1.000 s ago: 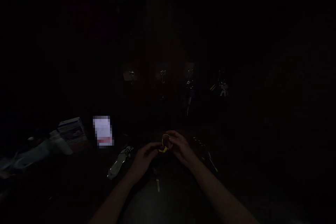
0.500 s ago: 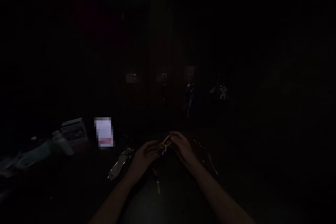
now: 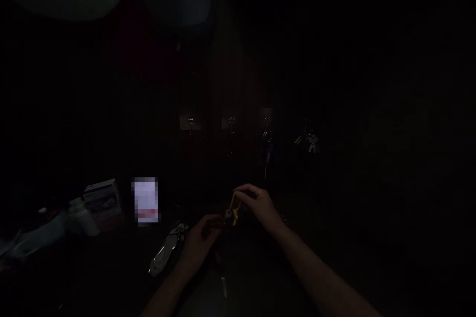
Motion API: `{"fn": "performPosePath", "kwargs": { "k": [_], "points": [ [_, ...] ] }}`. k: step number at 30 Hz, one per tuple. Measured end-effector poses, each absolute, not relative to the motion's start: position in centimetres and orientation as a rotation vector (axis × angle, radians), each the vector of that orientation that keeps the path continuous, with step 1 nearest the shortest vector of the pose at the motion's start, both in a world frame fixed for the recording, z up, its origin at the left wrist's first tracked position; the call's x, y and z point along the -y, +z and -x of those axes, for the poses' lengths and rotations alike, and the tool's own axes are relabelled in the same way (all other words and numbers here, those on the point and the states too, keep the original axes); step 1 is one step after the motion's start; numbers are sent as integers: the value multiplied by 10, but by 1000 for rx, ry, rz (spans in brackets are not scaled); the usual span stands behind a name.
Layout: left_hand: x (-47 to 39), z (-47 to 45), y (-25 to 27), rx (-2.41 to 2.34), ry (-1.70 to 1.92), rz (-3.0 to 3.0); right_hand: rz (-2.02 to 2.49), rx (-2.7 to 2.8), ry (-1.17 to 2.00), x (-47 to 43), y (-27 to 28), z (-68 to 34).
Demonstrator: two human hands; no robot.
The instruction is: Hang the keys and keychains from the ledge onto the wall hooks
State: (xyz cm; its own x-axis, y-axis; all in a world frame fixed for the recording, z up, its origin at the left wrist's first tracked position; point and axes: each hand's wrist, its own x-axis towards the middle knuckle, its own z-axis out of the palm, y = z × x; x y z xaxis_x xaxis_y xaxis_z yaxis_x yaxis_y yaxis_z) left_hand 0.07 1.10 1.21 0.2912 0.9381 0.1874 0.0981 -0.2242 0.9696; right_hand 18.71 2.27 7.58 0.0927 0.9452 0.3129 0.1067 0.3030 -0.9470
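Observation:
The scene is very dark. My right hand [image 3: 258, 205] pinches the top of a yellow cord loop [image 3: 233, 200] between thumb and fingertips. At the loop's lower end is a small dark and pinkish piece [image 3: 228, 214], its kind unclear, with a yellow knot or tassel [image 3: 235, 216] beside it. My left hand [image 3: 203, 237] is closed at this piece's left side, its fingertips in shadow. Under the hands lies a slim item with a yellow end [image 3: 223, 286]. Left of my left hand is a shiny silver elongated object [image 3: 165, 255].
A pixelated lit screen [image 3: 146, 200] stands behind left, near a box [image 3: 103, 203] and a pale bottle [image 3: 84, 218]. At the back, metal hooks [image 3: 232, 120] hold hanging things, among them a dark bundle [image 3: 267, 148] and a silver figure-like charm [image 3: 312, 143].
My right hand has raised the yellow cord, stretching the loop more upright. My left hand has dropped a little lower. The whole view has tilted upward slightly.

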Motion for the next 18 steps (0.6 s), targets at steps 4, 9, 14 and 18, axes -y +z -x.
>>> {"fn": "performPosePath", "kwargs": {
  "k": [4,9,14,18],
  "points": [
    [-16,4,3,-1016,1061,-1643,1091,1377,785,-33,108,-189],
    [-18,9,-2,-1093,1007,-1688,1012,1472,621,-46,149,-194],
    [-19,9,0,-1094,955,-1693,929,1520,415,-61,188,-195],
    [-16,8,6,-1116,933,-1678,858,1515,355,-77,209,-193]
  ]
}}
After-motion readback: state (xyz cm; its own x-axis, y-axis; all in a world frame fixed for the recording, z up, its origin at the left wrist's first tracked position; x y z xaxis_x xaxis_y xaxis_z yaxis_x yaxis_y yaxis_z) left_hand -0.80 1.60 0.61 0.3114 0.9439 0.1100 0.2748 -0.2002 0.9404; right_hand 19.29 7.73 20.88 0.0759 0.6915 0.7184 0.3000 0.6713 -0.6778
